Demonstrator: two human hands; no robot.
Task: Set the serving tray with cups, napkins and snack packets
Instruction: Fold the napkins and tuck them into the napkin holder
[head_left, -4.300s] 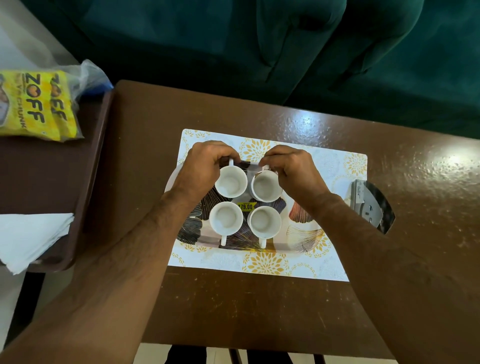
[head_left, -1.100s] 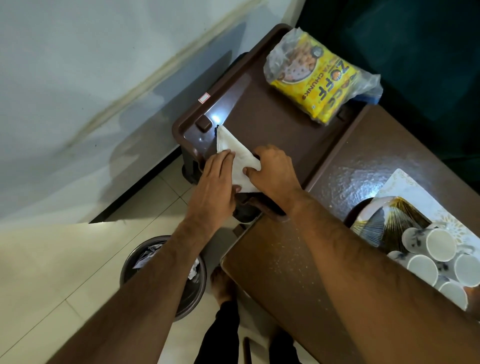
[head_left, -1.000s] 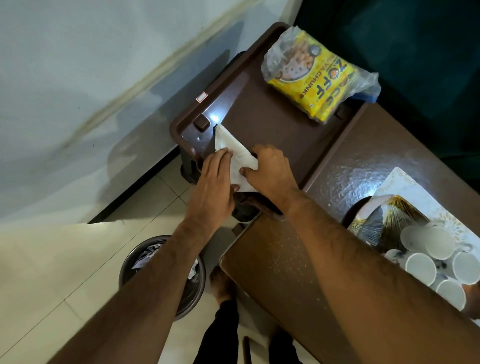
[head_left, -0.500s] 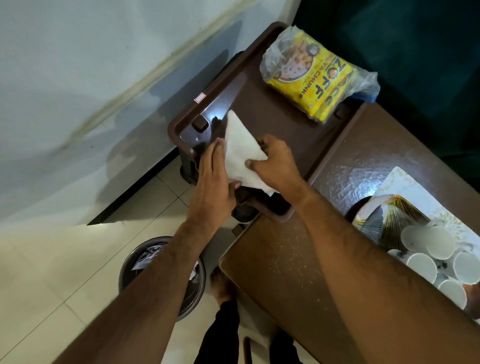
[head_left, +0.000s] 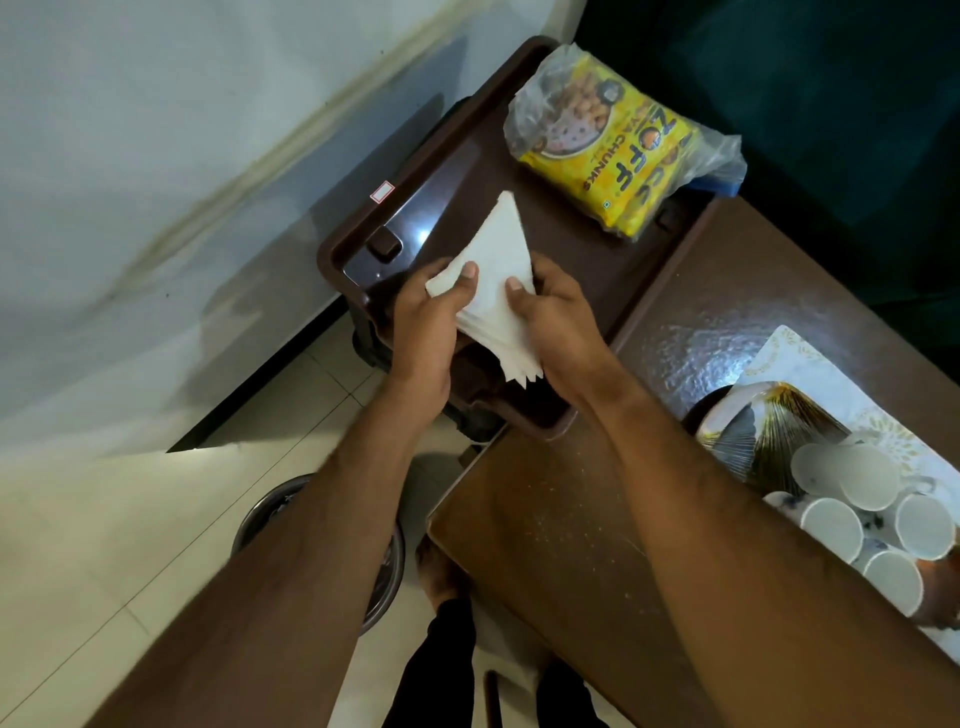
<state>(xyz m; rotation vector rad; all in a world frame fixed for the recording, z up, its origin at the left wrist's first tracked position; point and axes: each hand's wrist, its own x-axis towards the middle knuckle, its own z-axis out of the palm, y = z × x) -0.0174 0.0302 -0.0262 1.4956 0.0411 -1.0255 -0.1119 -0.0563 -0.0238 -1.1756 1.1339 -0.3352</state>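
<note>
Stack of white napkins (head_left: 498, 291) gripped from both sides, left hand (head_left: 431, 322) and right hand (head_left: 558, 322) with fingers (head_left: 465, 278) curled round it, above brown tray's (head_left: 337, 249) near end. Yellow snack packet (head_left: 602, 150) at tray's far end. White cups (head_left: 862, 514) on patterned serving tray (head_left: 769, 421) at surface's (head_left: 561, 519) right edge.

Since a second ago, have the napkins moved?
Yes. The napkins, gripped by the left hand and right hand, have risen off the brown tray near its corner knob.
</note>
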